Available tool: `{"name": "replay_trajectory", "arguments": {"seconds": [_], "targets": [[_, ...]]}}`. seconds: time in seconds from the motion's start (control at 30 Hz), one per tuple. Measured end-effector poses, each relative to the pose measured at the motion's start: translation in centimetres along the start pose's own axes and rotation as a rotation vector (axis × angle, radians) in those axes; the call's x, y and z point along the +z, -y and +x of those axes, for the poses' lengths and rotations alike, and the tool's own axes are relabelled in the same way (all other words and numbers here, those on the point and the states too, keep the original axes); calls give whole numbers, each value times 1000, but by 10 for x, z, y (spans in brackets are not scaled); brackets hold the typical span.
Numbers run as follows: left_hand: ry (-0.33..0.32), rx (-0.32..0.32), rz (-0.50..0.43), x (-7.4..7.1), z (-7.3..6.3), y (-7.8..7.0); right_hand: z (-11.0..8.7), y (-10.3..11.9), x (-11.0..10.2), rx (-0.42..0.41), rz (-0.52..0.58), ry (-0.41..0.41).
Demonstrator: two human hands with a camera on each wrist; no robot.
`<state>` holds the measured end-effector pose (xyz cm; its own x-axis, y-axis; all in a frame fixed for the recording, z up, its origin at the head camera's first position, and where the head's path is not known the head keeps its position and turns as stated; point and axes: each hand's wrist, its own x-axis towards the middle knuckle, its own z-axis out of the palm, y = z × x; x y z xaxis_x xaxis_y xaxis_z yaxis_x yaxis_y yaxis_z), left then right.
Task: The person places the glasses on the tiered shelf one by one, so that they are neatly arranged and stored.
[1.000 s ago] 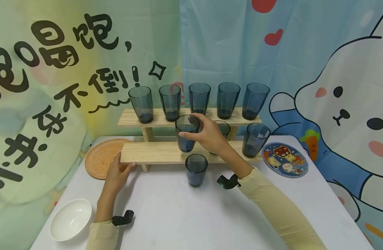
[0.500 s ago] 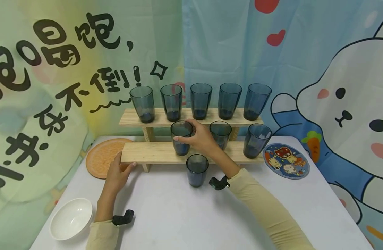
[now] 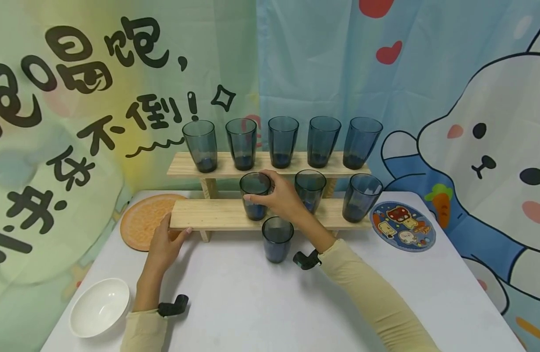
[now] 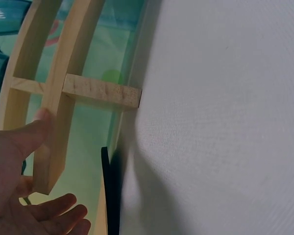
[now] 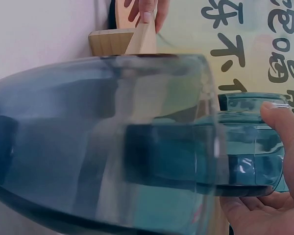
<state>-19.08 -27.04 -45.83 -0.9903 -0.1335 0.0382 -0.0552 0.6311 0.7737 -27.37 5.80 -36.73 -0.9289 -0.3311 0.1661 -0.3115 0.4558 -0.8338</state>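
My right hand [image 3: 281, 195] holds a blue-tinted drinking glass [image 3: 254, 211] by its side, upright at the middle of the lower board of a two-tier wooden shelf [image 3: 208, 215]. In the right wrist view, thumb and fingers lie around that glass [image 5: 255, 169]. My left hand [image 3: 163, 247] grips the left end of the lower board. The left wrist view has this thumb [image 4: 36, 128] on the board and the other fingers below its end. Two more glasses stand right of the held one, a tinted glass [image 3: 310, 183] and another glass [image 3: 362, 198].
Several matching glasses [image 3: 283, 142] line the upper board. One glass [image 3: 277, 242] stands on the white table [image 3: 252, 303] before the shelf. A white bowl [image 3: 100, 308] sits front left. An orange round mat [image 3: 142, 222] lies left, a blue patterned mat [image 3: 403, 226] right.
My right hand has moved the held glass left and down to the lower board, uncovering the glass to its right. The left hand has stayed at the board's end.
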Motion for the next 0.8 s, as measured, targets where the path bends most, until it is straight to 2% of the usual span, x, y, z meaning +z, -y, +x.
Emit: {"name": "replay_trajectory", "arguments": {"seconds": [0.27,0.43,0.63,0.8], "targets": [[-1,1,-5,0,1,1,0,-3,2,16,30,19],[-5,4,-2,0,1,2,-7,-4,-2,33,58,7],[-8,15,1,1,1,2,-32,-6,-12,28,68,-35],[-3,8,2,1,2,2,-60,-14,-15,15,62,-33]]}}
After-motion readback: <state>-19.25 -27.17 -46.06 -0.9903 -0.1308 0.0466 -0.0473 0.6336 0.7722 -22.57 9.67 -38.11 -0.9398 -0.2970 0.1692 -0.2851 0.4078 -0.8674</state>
